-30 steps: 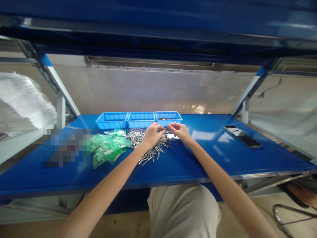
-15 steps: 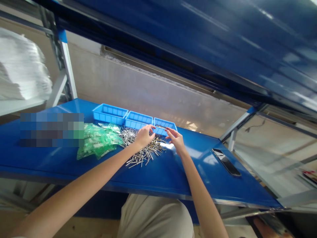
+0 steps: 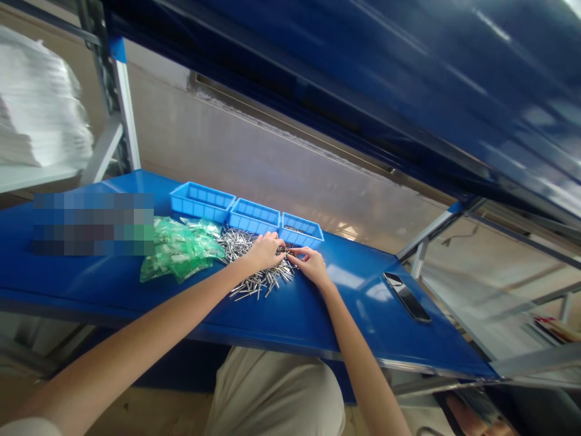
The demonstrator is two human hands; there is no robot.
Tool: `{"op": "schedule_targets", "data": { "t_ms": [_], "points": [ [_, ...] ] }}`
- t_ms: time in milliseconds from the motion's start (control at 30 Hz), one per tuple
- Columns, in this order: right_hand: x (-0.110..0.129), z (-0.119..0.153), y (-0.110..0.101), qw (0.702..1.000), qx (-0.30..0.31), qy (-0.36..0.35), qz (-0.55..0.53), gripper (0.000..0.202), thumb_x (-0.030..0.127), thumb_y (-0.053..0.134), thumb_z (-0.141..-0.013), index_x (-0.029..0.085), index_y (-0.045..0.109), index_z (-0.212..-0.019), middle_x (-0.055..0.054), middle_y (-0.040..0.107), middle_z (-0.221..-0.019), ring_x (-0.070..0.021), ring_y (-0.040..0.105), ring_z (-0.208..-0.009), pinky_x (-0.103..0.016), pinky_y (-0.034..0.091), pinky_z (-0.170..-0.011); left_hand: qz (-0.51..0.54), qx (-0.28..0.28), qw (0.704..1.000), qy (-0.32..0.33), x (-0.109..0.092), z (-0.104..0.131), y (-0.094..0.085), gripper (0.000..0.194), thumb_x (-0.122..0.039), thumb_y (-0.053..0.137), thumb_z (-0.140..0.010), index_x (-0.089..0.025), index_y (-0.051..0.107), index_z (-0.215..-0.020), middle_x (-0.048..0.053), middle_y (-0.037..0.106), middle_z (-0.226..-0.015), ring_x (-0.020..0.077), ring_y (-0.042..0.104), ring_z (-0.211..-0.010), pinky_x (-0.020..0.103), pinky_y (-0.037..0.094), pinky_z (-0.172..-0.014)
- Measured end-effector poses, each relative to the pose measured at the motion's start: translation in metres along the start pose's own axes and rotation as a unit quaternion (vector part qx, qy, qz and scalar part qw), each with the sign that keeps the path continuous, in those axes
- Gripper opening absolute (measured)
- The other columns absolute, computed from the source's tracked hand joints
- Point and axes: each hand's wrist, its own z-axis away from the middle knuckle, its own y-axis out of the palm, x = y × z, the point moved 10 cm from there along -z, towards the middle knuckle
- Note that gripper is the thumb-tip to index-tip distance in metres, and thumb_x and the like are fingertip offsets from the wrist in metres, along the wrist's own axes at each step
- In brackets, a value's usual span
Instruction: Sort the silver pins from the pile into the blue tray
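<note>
Thin metal rods (image 3: 267,281), mostly silver with some brassy ones, lie in a loose heap on the blue table. Over the heap's right part rests my left hand (image 3: 264,251), its fingers curled down and its thumb low against the rods. Facing it from the right, my right hand (image 3: 312,265) has thumb and forefinger drawn together at the heap's edge. The fingertips of both hands nearly meet, and whatever is between them is too small to make out. Just behind the hands stands a blue bin (image 3: 302,231) with some rods inside.
Two more blue bins, a middle one (image 3: 254,217) and a left one (image 3: 202,201), continue the row. Green-tinted plastic bags (image 3: 181,249) are piled left of the rods, beside a blurred-out patch. A phone (image 3: 406,297) lies at the right. A blue shelf (image 3: 318,79) hangs overhead.
My right hand has come down and left from in front of the right bin to the rod heap. My left hand's fingers have lowered onto the rods. The view has shifted slightly.
</note>
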Motion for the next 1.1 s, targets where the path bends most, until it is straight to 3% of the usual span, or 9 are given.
{"op": "schedule_targets", "data": {
  "t_ms": [200, 400, 667, 833, 1100],
  "points": [
    [-0.006, -0.002, 0.007, 0.996, -0.008, 0.005, -0.085, 0.034, 0.047, 0.056, -0.071, 0.021, 0.07, -0.086, -0.002, 0.069, -0.072, -0.0116, 0.05, -0.049, -0.023, 0.035, -0.046, 0.012, 0.012, 1.0, 0.011, -0.003, 0.0, 0.002, 0.026, -0.03, 0.046, -0.078, -0.018, 0.062, -0.093, 0.009, 0.055, -0.094, 0.0254, 0.048, -0.095, 0.038, 0.039, -0.079],
    [0.0, -0.003, 0.001, 0.984, -0.042, -0.002, -0.173, 0.028, 0.041, 0.061, -0.07, 0.018, 0.07, -0.084, -0.005, 0.07, -0.081, -0.018, 0.062, -0.07, -0.026, 0.045, -0.062, 0.05, -0.011, 0.999, 0.008, -0.001, -0.003, -0.002, 0.028, -0.038, 0.046, -0.08, -0.022, 0.066, -0.09, 0.007, 0.057, -0.089, 0.0235, 0.049, -0.091, 0.037, 0.038, -0.078],
    [-0.007, -0.003, -0.006, 0.979, -0.082, 0.016, -0.185, 0.026, 0.038, 0.06, -0.071, 0.018, 0.069, -0.083, -0.005, 0.069, -0.08, -0.0191, 0.063, -0.073, -0.029, 0.048, -0.068, 0.009, -0.01, 1.0, 0.001, 0.001, -0.001, -0.002, 0.023, -0.036, 0.05, -0.077, -0.022, 0.067, -0.083, 0.007, 0.058, -0.09, 0.0242, 0.049, -0.091, 0.038, 0.037, -0.079],
    [-0.013, -0.004, -0.012, 0.963, -0.123, 0.046, -0.236, 0.036, 0.046, 0.057, -0.071, 0.016, 0.068, -0.088, -0.008, 0.067, -0.091, -0.0146, 0.059, -0.062, -0.026, 0.046, -0.055, 0.015, -0.014, 1.0, 0.005, -0.001, -0.001, -0.003, 0.024, -0.038, 0.049, -0.078, -0.022, 0.066, -0.084, 0.006, 0.059, -0.089, 0.0237, 0.05, -0.091, 0.038, 0.037, -0.078],
    [-0.002, -0.004, -0.001, 0.943, -0.059, 0.058, -0.324, 0.039, 0.046, 0.061, -0.067, 0.016, 0.065, -0.093, -0.006, 0.067, -0.079, -0.011, 0.052, -0.054, -0.023, 0.04, -0.048, 0.062, -0.041, 0.997, 0.01, -0.003, -0.002, -0.01, 0.024, -0.038, 0.052, -0.078, -0.022, 0.067, -0.087, 0.005, 0.061, -0.086, 0.0214, 0.052, -0.085, 0.035, 0.039, -0.076]
  ]
}}
